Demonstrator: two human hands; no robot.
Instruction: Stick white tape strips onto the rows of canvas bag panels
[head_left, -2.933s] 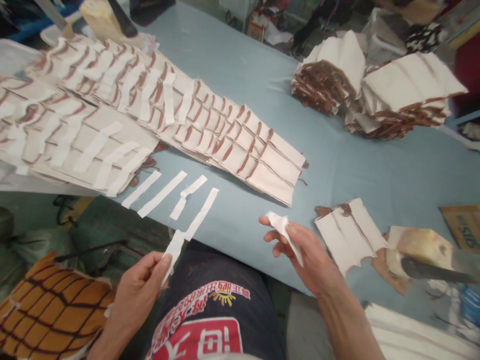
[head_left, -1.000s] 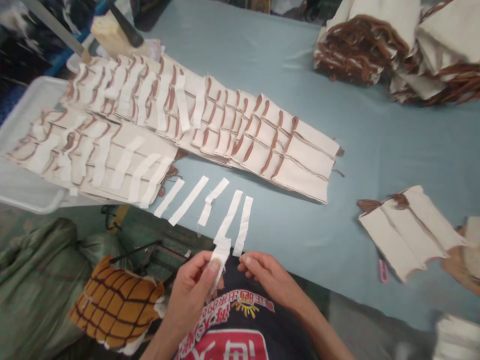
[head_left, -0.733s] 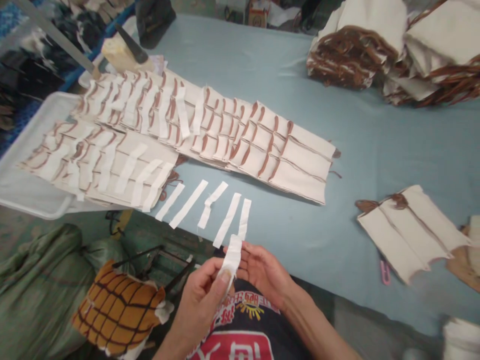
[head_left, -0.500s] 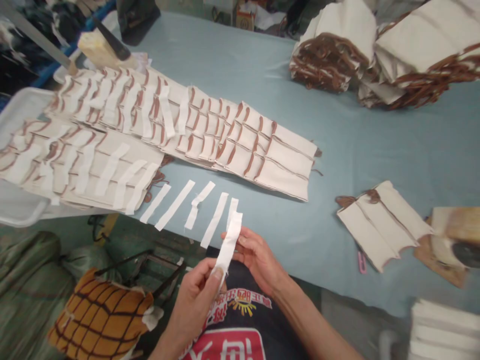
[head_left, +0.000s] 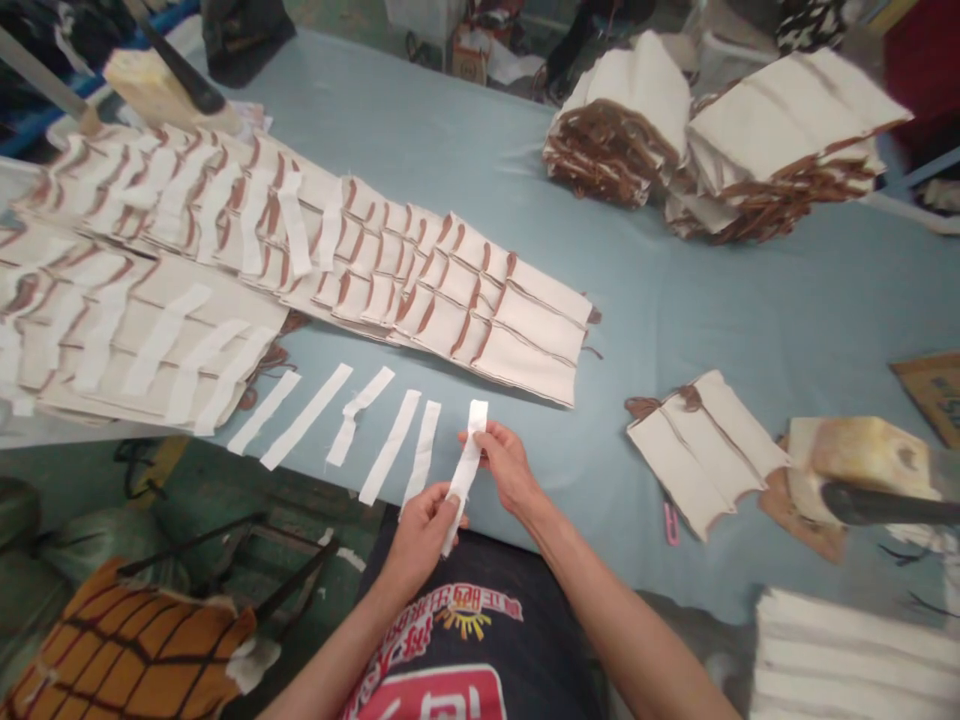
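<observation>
Both my hands grip one white fabric strip [head_left: 466, 465] at the table's front edge. My left hand [head_left: 424, 535] pinches its lower end between thumb and fingers. Higher up the strip, my right hand [head_left: 506, 462] is closed on it near the top. To the left, several similar white strips [head_left: 309, 415] lie side by side, slanted, on the blue-grey table cover. Behind them runs a long overlapping row of cream fabric pieces [head_left: 536, 335] with brown edging; white strips lie across its left part. A second cream stack [head_left: 176, 320] with strips on it sits at the left edge.
Bundles of cream pieces [head_left: 787, 130] stand at the back right. A single cream piece [head_left: 709, 450], a pink clip [head_left: 670, 523] and a yellowish block [head_left: 859, 450] with a dark handle lie at right. A padded orange stool seat [head_left: 135, 640] is below left.
My hands have moved forward with the strip, and my right hand now grips its upper part. The view has swung to the right.
</observation>
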